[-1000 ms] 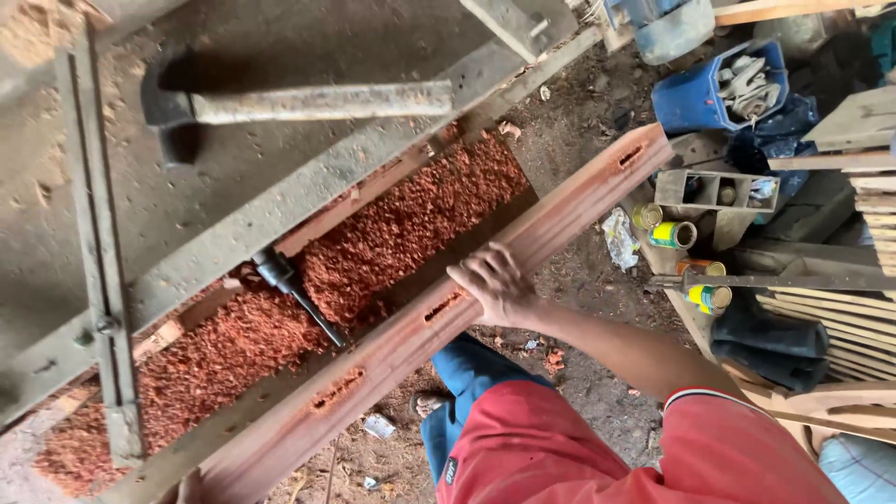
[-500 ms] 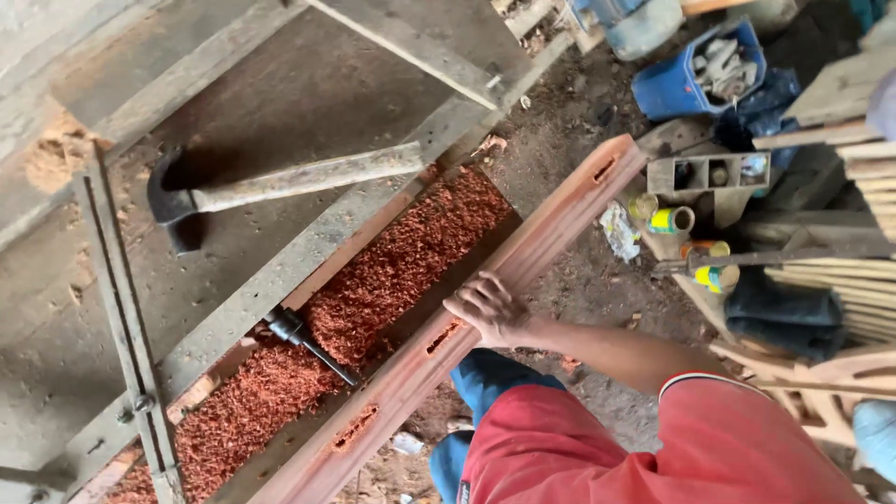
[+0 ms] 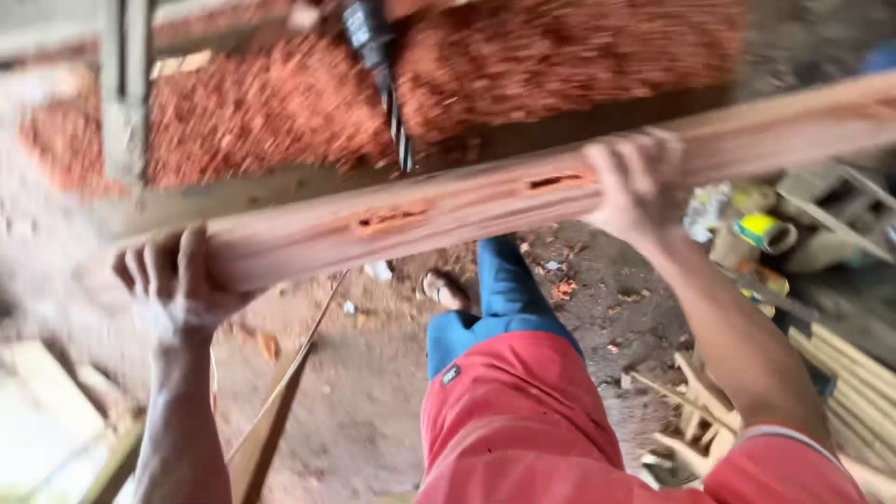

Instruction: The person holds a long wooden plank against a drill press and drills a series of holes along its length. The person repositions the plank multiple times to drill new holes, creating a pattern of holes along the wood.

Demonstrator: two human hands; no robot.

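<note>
A long reddish wooden beam [image 3: 467,201] with rectangular mortise slots runs across the view, raised above the dirt floor. My left hand [image 3: 173,280] grips its left end from below. My right hand [image 3: 639,182] is wrapped over the beam further right, next to a slot. The picture is blurred by motion. Behind the beam lies a heap of red wood shavings [image 3: 523,65] with a dark drill bit [image 3: 387,84] hanging over it.
A grey metal machine frame [image 3: 121,93] stands at the upper left. Yellow-green tins [image 3: 761,229] and stacked wooden pieces [image 3: 840,364] sit at the right. A thin wooden strip [image 3: 280,392] leans on the dirt floor below. My blue-trousered leg and sandalled foot [image 3: 443,289] are under the beam.
The view has swung down and left. My left hand has come into sight gripping the beam's end. The beam now lies nearly level across the picture, and the hammer is out of view.
</note>
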